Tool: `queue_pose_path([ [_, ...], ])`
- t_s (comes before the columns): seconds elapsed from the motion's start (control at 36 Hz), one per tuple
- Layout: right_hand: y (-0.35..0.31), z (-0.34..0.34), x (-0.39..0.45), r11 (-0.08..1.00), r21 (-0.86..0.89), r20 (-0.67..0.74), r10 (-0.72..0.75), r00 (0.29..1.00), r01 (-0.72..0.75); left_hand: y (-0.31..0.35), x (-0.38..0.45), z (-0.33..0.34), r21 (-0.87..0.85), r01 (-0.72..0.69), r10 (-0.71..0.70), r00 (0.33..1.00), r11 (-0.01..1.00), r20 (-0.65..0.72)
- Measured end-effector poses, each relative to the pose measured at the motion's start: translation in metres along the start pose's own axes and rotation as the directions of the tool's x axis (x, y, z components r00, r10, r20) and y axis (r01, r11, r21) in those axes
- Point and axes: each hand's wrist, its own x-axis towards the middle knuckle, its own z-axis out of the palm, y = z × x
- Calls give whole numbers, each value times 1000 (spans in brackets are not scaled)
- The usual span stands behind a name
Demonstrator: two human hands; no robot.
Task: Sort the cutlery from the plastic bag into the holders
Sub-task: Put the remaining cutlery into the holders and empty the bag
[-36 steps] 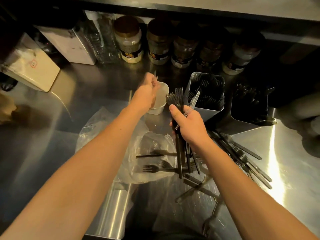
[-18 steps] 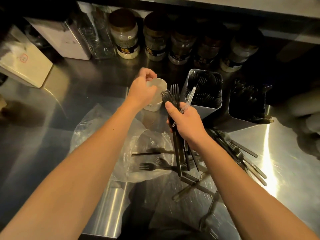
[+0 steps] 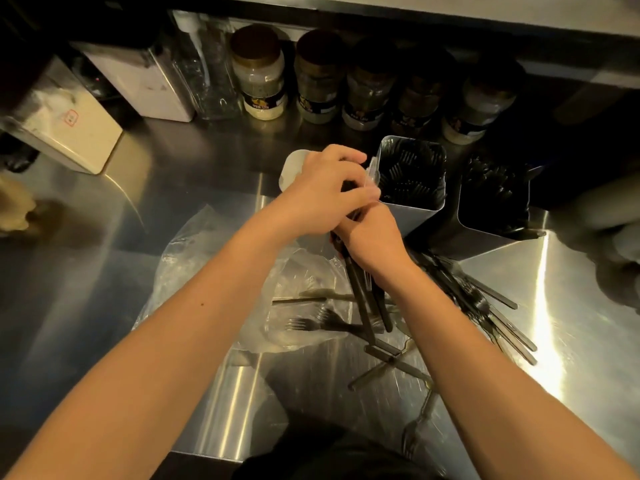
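1. The right hand (image 3: 372, 237) grips a bundle of black forks (image 3: 363, 299), handles pointing down over the steel counter (image 3: 104, 271).
2. The left hand (image 3: 322, 195) reaches across, fingers curled at the bundle's top, pinching a clear plastic utensil (image 3: 371, 176).
3. The plastic bag (image 3: 214, 271) lies below with forks inside.
4. Two metal holders (image 3: 412, 209) stand just behind, holding black cutlery; a white cup (image 3: 289, 168) sits beside them.

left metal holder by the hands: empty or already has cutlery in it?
Already has cutlery. The left metal holder stands upright and its open top shows many black forks packed inside. How deep they go cannot be told.
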Motion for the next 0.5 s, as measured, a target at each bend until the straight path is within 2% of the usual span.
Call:
queue_pose_path([
  [0.06, -1, -1, 0, 1000, -7, 13, 10, 1000, -10, 4, -1, 0, -231, 36, -58, 994, 972, -89],
  [0.11, 2, -1, 0, 998, -69, 28, 17, 999, -15, 5, 2, -4, -465, 98, -210, 958, 880, -194],
  [0.14, 3, 0, -1, 994, -104, 29, 24, 999, -21, 2, 4, -8, -536, 89, -262, 930, 840, -256],
  [0.19, 8, 1, -2, 994, -92, 40, 55, 998, -51, -10, 12, -16, -565, 24, -305, 860, 825, -409],
  [0.25, 12, 1, -4, 995, -13, 46, 95, 994, -94, -28, 22, -23, -525, 9, -326, 792, 851, -515],
  [0.28, 15, 1, -4, 994, 14, 40, 109, 993, -109, -37, 29, -23, -497, 37, -335, 782, 867, -526],
  [0.36, 19, -2, -2, 983, 94, 22, 158, 987, -159, -66, 48, -10, -356, 200, -355, 821, 913, -447],
  [0.44, 18, -6, 1, 968, 165, 9, 191, 982, -190, -88, 58, 5, -99, 314, -328, 885, 944, -330],
  [0.5, 17, -10, 3, 959, 201, 9, 201, 980, -198, -95, 63, 8, 70, 358, -337, 918, 931, -208],
])
